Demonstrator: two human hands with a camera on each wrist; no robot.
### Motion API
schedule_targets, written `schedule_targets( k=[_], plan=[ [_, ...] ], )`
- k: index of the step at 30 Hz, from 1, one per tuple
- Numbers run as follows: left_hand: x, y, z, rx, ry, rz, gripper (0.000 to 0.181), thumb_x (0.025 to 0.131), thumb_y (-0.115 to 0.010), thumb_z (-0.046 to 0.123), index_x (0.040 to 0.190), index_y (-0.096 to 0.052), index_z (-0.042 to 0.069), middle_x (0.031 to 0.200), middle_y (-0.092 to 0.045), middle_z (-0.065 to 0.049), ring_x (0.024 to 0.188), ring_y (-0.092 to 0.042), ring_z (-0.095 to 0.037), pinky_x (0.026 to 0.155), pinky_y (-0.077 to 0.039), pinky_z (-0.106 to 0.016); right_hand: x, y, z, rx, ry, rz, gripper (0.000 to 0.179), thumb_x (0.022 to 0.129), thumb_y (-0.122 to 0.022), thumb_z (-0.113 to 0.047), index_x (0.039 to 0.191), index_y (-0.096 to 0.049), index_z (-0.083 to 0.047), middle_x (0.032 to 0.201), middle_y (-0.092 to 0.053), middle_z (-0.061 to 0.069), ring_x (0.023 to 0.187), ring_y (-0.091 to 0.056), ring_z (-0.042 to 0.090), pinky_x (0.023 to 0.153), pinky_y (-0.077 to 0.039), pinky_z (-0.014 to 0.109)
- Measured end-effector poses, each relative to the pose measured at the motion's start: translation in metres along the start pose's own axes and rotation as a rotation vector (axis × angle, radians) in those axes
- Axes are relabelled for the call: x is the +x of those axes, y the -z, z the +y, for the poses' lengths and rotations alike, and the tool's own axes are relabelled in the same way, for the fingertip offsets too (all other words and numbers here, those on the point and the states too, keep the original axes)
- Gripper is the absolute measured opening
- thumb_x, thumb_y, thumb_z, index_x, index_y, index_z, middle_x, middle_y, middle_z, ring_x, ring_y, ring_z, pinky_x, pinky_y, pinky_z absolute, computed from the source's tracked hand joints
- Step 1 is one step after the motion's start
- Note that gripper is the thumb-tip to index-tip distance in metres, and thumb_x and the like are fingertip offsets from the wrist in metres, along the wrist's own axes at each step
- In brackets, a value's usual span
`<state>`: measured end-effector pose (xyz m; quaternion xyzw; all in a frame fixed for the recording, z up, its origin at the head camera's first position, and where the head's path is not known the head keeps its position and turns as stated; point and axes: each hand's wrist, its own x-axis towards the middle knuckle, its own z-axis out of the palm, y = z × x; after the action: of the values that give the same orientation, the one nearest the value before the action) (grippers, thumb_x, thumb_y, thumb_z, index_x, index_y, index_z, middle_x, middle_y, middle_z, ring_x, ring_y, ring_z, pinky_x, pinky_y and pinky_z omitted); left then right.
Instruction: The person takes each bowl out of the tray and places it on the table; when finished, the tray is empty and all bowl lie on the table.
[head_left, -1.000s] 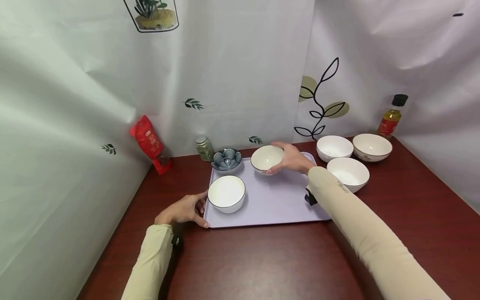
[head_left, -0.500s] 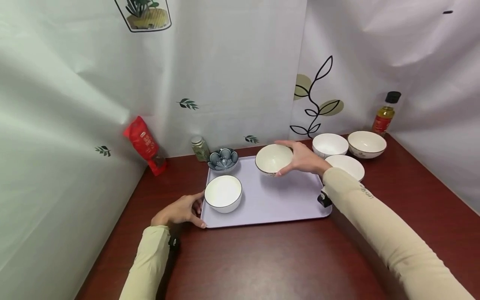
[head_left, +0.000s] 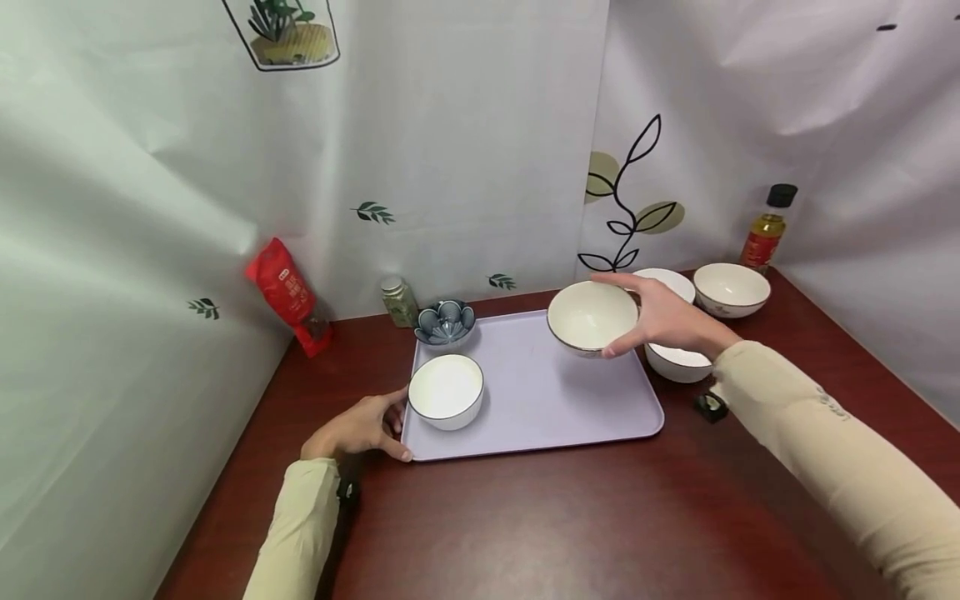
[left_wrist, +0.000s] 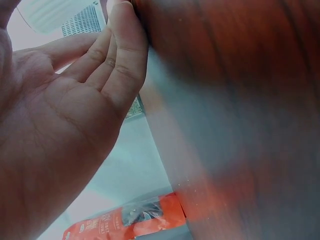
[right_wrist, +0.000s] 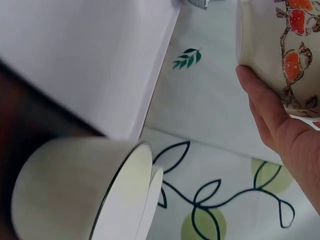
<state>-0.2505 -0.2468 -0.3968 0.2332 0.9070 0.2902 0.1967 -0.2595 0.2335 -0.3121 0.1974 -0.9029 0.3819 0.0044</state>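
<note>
My right hand (head_left: 663,315) grips a cream bowl (head_left: 588,312) with a dark rim, thumb near and fingers at the far side. The bowl hangs above the right part of the lilac tray (head_left: 525,408). The right wrist view shows red fruit and branches painted on this bowl (right_wrist: 270,45). At the tray's front left corner, my left hand (head_left: 360,427) rests with thumb and fingers spread against the edge. Beside it on the tray stands a white bowl (head_left: 447,387) with a dark rim. A blue-grey petal-shaped bowl (head_left: 446,325) sits at the tray's back left.
Right of the tray stand a white bowl (head_left: 678,367), another white bowl (head_left: 671,282) partly hidden by my hand, and a patterned bowl (head_left: 731,287). An oil bottle (head_left: 763,233) is behind them. A spice jar (head_left: 399,302) and a red pouch (head_left: 288,292) stand near the curtain.
My right hand has lifted the cream bowl and carried it rightward over the tray. The left hand stays at the tray's corner. The head view has shifted slightly.
</note>
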Motion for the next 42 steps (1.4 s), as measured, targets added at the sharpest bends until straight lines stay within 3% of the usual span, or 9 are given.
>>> schedule_targets(
  k=[8,16,24,30,37,42],
  plan=[
    [-0.003,0.000,0.001,0.001,-0.014,-0.003,0.096,0.066,-0.094,0.022,0.143,-0.042,-0.005,0.090,-0.061,-0.006,0.084,-0.057,-0.016,0.072,-0.049,-0.022,-0.033,0.016,0.013,-0.035,-0.031,0.029,0.106,0.060,-0.097,-0.029,0.152,-0.044,-0.018,0.154,-0.044,0.011,0.131,-0.046,0.024,0.097,-0.037,0.021],
    [0.000,-0.004,0.004,0.000,-0.039,-0.014,0.094,0.066,-0.094,0.020,0.140,-0.043,-0.007,0.092,-0.062,-0.008,0.082,-0.058,-0.014,0.073,-0.050,-0.022,-0.074,0.038,0.047,-0.041,-0.034,0.146,0.105,0.059,-0.097,-0.021,0.151,-0.045,-0.016,0.147,-0.048,0.015,0.112,-0.041,-0.004,0.085,-0.030,0.004],
    [-0.001,-0.003,0.007,0.004,-0.004,-0.019,0.093,0.066,-0.094,0.019,0.139,-0.043,-0.005,0.091,-0.061,-0.008,0.081,-0.058,-0.016,0.073,-0.051,-0.023,-0.109,0.057,0.077,-0.055,-0.152,0.224,0.103,0.064,-0.094,-0.020,0.153,-0.042,-0.023,0.139,-0.048,0.017,0.100,-0.041,-0.011,0.080,-0.030,0.007],
    [-0.001,-0.001,0.008,-0.002,-0.008,-0.019,0.096,0.066,-0.094,0.020,0.143,-0.042,-0.004,0.091,-0.061,-0.008,0.082,-0.058,-0.016,0.073,-0.051,-0.023,-0.122,0.069,0.096,-0.072,-0.257,0.254,0.102,0.071,-0.090,-0.026,0.157,-0.035,-0.022,0.151,-0.040,0.028,0.097,-0.035,-0.016,0.077,-0.024,0.002],
    [-0.001,0.000,0.007,0.010,-0.005,-0.019,0.094,0.066,-0.094,0.022,0.141,-0.043,-0.004,0.092,-0.061,-0.008,0.081,-0.058,-0.013,0.073,-0.052,-0.023,-0.130,0.079,0.117,-0.053,-0.366,0.304,0.101,0.077,-0.087,-0.032,0.159,-0.027,-0.034,0.155,-0.037,0.026,0.099,-0.034,-0.013,0.075,-0.026,0.007],
    [-0.001,0.001,0.006,0.009,-0.008,-0.020,0.094,0.067,-0.094,0.021,0.141,-0.042,-0.005,0.093,-0.061,-0.009,0.082,-0.058,-0.014,0.073,-0.051,-0.023,-0.134,0.083,0.132,-0.064,-0.425,0.302,0.106,0.078,-0.086,-0.037,0.161,-0.020,-0.028,0.153,-0.034,0.036,0.105,-0.037,0.000,0.079,-0.026,0.016]
  ],
)
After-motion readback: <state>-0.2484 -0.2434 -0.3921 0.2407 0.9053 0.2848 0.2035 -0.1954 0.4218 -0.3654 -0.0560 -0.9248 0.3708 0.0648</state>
